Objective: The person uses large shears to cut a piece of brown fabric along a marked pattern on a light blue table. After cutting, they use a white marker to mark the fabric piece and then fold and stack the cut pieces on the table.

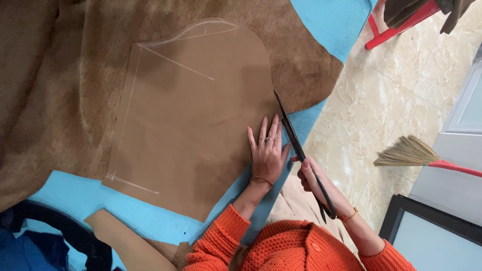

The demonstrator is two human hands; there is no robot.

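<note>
Head view, looking down on a cutting table with a blue cover [321, 20].

Landmark: the tan paper pattern piece [196, 115], flat, one rounded corner at its far right, white chalk lines near its far and left edges. All places below are given from it.

- Under the pattern piece and spreading past it on the far and left sides: brown suede-like fabric [60, 90], lying flat with soft folds at the left.
- On the pattern piece's near right edge: left hand [267, 153], palm down, fingers spread and pressed flat on the paper, rings on two fingers, thin bracelet at the wrist. It grips nothing, only pins the paper.
- Just right of the pattern piece, along its right edge: long dark scissors [301, 150], tip at the fabric close beside the paper edge, blades nearly together.
- Right hand [311, 175], to the near right of the pattern piece, closed around the scissor handles; beaded bracelet on that wrist. Both sleeves are orange knit.
- Near left of the pattern piece: a tan offcut [120, 236] on the blue cover, and a dark strap [75, 233] beside it.
- Well right of the pattern piece, off the table: marbled floor tiles [381, 105], a straw broom [409, 152] with a red handle, and a red stool leg [401, 25] at the far right.
</note>
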